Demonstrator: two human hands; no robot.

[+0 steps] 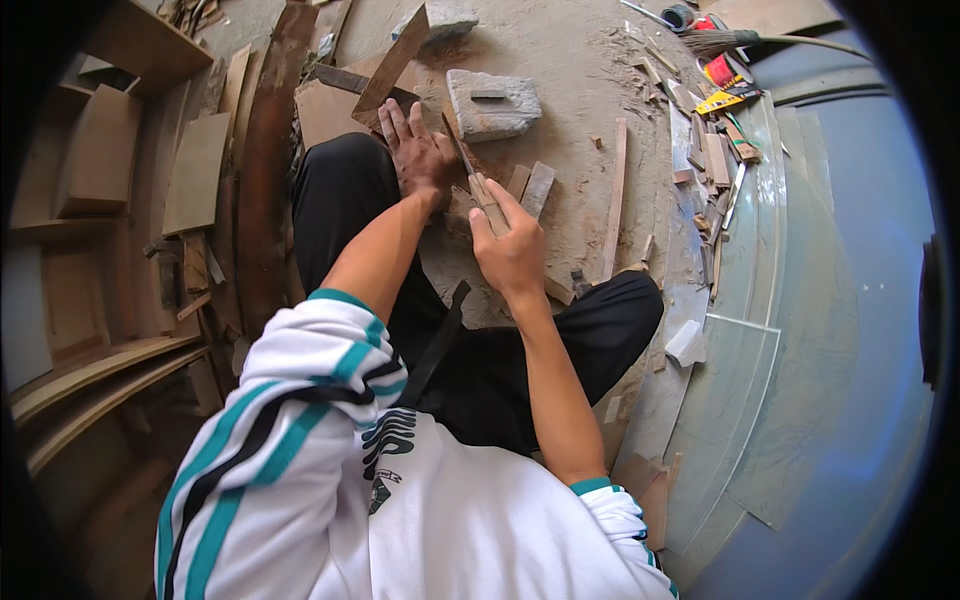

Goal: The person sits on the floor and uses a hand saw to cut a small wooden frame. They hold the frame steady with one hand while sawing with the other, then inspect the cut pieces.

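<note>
My left hand [415, 150] lies with its fingers stretched out at the lower end of a thin wooden strip [395, 62]. That strip crosses a darker strip [345, 80], and a flat brown board [325, 115] lies beneath them. In my closed right hand [510, 245] is a hand tool with a wooden handle [487, 203] and a long, narrow dark blade [459, 148]. Its blade points away from me, just right of my left hand; its exact kind is unclear. A rough grey block [495, 118] stands beyond, with a small grey bar [488, 95] on top.
Short wood offcuts [537, 190] lie near my right hand. Planks [265, 170] and wooden cabinet parts [95, 150] crowd the left. Glass sheets [745, 400] cover the right, beside scraps, a yellow-and-black tool [727, 99] and a broom [715, 40].
</note>
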